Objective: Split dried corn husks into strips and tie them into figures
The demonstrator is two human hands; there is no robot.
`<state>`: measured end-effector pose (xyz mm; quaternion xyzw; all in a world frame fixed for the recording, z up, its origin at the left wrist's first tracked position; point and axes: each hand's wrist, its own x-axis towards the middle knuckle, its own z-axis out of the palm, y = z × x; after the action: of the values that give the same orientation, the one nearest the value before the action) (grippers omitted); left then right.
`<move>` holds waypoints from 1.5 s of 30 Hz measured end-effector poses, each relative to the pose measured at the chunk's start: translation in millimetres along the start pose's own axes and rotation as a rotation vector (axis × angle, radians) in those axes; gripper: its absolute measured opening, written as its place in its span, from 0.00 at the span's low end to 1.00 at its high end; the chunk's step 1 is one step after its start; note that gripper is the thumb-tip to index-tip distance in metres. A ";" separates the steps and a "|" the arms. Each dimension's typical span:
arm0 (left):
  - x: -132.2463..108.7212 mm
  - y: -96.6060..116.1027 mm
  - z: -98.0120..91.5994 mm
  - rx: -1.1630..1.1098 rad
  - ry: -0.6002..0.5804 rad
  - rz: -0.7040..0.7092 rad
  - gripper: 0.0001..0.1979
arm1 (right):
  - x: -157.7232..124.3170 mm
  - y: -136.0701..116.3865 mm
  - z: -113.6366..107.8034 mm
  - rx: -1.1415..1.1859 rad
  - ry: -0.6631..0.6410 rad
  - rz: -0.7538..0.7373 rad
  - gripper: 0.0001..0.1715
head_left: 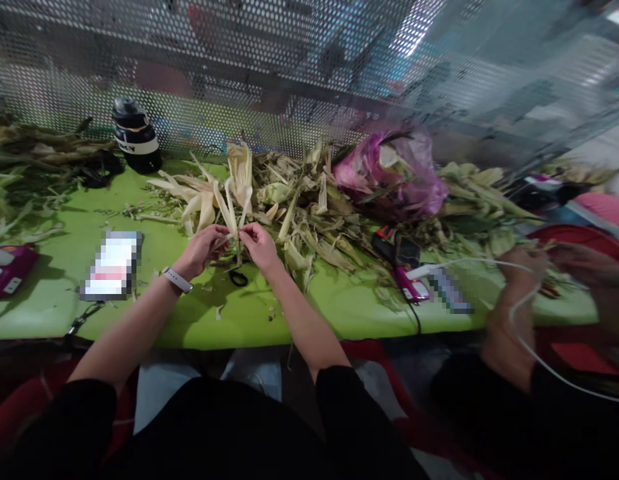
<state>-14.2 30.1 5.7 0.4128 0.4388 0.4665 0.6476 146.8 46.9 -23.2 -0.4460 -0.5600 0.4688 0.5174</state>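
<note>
Over the green table, my left hand and my right hand are close together, both pinching the lower end of a bundle of pale corn husks. The husk leaves spread upward from my fingertips, and a thin stem end hangs below them. A white watch band is on my left wrist. Just below the fingers lies a small black loop. Behind my hands, a heap of loose dry husks stretches to the right. The exact spot where the fingertips meet is partly hidden.
Left on the green table lies a phone; a dark bottle stands behind. A pink plastic bag rests among husks before the perforated metal screen. To the right, a co-worker's hands work beside another phone and a white cable.
</note>
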 end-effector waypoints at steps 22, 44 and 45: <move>-8.1 -2.1 3.5 0.241 -0.033 0.195 0.18 | -9.1 -20.8 -4.7 -0.008 0.046 -0.020 0.23; 6.0 -2.7 -12.3 0.124 0.020 0.067 0.18 | -17.6 -26.7 -1.0 0.004 -0.213 -0.250 0.14; 4.8 -1.3 -11.7 0.124 0.018 0.051 0.18 | -16.9 -27.8 -1.0 0.028 -0.175 -0.225 0.15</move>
<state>-24.2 35.9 0.4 0.4590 0.4621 0.4582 0.6048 148.5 25.8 1.5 -0.3306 -0.6427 0.4530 0.5219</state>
